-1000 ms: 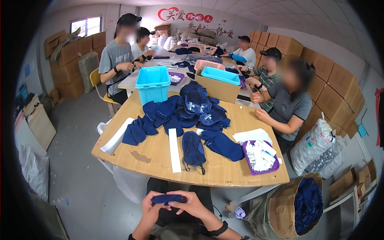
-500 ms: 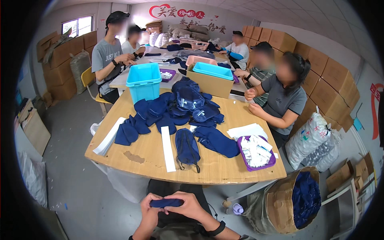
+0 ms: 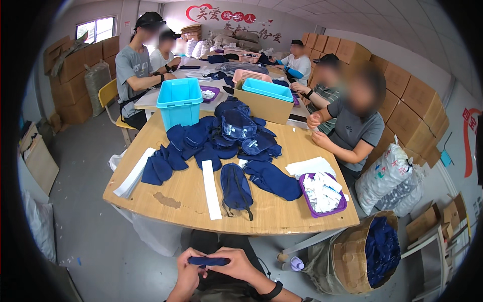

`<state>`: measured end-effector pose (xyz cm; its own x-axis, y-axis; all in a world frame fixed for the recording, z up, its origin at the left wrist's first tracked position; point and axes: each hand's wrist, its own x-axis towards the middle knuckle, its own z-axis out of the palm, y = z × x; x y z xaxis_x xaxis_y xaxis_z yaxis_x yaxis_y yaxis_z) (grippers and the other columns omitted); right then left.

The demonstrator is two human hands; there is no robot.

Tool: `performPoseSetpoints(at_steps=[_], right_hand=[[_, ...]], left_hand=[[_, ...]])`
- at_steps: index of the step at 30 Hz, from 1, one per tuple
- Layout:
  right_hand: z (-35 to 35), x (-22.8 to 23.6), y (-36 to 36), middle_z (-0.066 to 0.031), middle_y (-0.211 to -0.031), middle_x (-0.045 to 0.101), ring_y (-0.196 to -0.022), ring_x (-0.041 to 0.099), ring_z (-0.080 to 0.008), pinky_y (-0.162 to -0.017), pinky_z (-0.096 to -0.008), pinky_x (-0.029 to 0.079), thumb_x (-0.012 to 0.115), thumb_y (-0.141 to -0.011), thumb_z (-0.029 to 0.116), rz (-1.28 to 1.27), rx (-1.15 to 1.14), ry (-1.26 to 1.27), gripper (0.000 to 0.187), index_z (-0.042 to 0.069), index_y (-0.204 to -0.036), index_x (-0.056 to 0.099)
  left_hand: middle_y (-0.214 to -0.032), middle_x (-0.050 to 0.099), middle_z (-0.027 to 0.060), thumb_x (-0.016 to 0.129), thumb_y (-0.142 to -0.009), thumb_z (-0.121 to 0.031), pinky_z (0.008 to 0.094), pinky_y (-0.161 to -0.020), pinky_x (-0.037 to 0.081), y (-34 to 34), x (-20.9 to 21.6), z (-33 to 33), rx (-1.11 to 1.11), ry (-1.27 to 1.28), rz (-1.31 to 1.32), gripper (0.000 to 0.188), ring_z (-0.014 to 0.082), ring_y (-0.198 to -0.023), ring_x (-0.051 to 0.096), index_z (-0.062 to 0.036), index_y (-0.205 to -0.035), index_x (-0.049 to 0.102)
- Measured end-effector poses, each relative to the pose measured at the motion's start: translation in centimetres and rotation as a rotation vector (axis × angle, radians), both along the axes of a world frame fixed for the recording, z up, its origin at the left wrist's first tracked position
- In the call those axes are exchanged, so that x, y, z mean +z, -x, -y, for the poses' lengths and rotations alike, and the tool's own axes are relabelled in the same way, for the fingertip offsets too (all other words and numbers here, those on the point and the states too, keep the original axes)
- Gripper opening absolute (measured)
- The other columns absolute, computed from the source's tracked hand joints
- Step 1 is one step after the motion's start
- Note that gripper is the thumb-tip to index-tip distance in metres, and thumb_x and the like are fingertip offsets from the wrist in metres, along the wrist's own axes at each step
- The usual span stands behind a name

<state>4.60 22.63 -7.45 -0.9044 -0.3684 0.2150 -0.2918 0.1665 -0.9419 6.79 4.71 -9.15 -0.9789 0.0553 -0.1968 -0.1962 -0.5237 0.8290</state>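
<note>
Above my lap, in front of the table's near edge, both hands grip a folded navy cloth piece (image 3: pixel 209 261). My left hand (image 3: pixel 187 272) is closed on its left end. My right hand (image 3: pixel 238 262) pinches the right end, thumb and fingers wrapped round it. The piece looks flat and narrow, its near edge towards me. On the table (image 3: pixel 166 214) ahead lie a navy drawstring pouch (image 3: pixel 235 186) with black cords, a white paper strip (image 3: pixel 211 189) and a flat navy cloth piece (image 3: pixel 274 181). Behind them is a heap of navy cloth pieces (image 3: pixel 201 138).
A purple basket (image 3: pixel 315 214) of white slips sits at the right corner, near white sheets (image 3: pixel 314 166). Farther back stand a turquoise bin (image 3: pixel 178 103) and a cardboard box (image 3: pixel 261 108). A large carton (image 3: pixel 349 256) of navy cloth stands at lower right. Several co-workers sit around.
The folded cloth piece has tipped, so it now shows a thinner edge, and my hands have shifted slightly on it. The view has moved a little.
</note>
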Motion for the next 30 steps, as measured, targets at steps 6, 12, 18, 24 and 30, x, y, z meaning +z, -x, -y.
performPoseSetpoints(at_steps=[6, 12, 18, 24, 30], right_hand=[[0.2, -0.8, 0.3, -0.0106, -0.089, 0.070, -0.080, 0.070, -0.0223, -0.072, -0.0284, 0.054, 0.079, -0.079, 0.010, -0.056, 0.010, -0.008, 0.027, 0.001, -0.105, 0.072], [-0.6, -1.3, 0.6, -0.0109, -0.085, 0.068, -0.074, 0.068, -0.0218, -0.068, -0.0285, 0.053, 0.079, -0.080, 0.012, -0.042, -0.035, -0.063, 0.022, 0.000, -0.097, 0.072], [-1.6, -2.1, 0.5, -0.0085, -0.077, 0.064, -0.067, 0.065, -0.0149, -0.061, -0.0267, 0.050, 0.080, -0.081, 0.013, 0.014, -0.083, -0.083, 0.021, -0.003, -0.091, 0.070], [-2.5, -2.7, 0.8, -0.0061, -0.080, 0.067, -0.071, 0.067, -0.0133, -0.062, -0.0223, 0.054, 0.076, -0.087, 0.010, 0.363, -0.073, 0.311, 0.020, -0.006, -0.096, 0.071], [-2.1, -3.2, 2.0, -0.0143, -0.093, 0.071, -0.079, 0.071, -0.0176, -0.066, -0.0291, 0.060, 0.073, -0.088, 0.007, 0.669, 0.113, 0.480, 0.024, -0.009, -0.105, 0.067]], left_hand=[[-0.087, 0.063, 0.0138, 0.058, -0.088, 0.003, 0.0295, -0.039, 0.050, 0.2, -0.4, 0.5, -0.030, 0.002, 0.090, 0.009, 0.0191, -0.061, 0.062, -0.0030, -0.084, 0.052], [-0.089, 0.062, 0.0149, 0.053, -0.084, 0.009, 0.0338, -0.040, 0.057, 0.7, -0.5, -0.4, -0.073, 0.033, 0.123, 0.023, 0.0216, -0.062, 0.063, -0.0020, -0.104, 0.051], [-0.095, 0.061, 0.0164, 0.056, -0.087, 0.007, 0.0335, -0.045, 0.059, 1.0, 0.0, -1.0, -0.103, 0.095, 0.093, 0.032, 0.0197, -0.063, 0.064, 0.0022, -0.117, 0.047], [-0.091, 0.068, 0.0141, 0.069, -0.088, -0.002, 0.0292, -0.060, 0.060, 2.1, 0.2, -1.6, -0.167, 0.132, 0.040, 0.022, 0.0178, -0.078, 0.069, 0.0090, -0.104, 0.058], [-0.097, 0.071, 0.0083, 0.080, -0.081, -0.007, 0.0265, -0.076, 0.055, 1.4, 0.4, 0.0, -0.100, 0.249, -0.142, 0.033, 0.0098, -0.085, 0.065, 0.0046, -0.108, 0.065]])
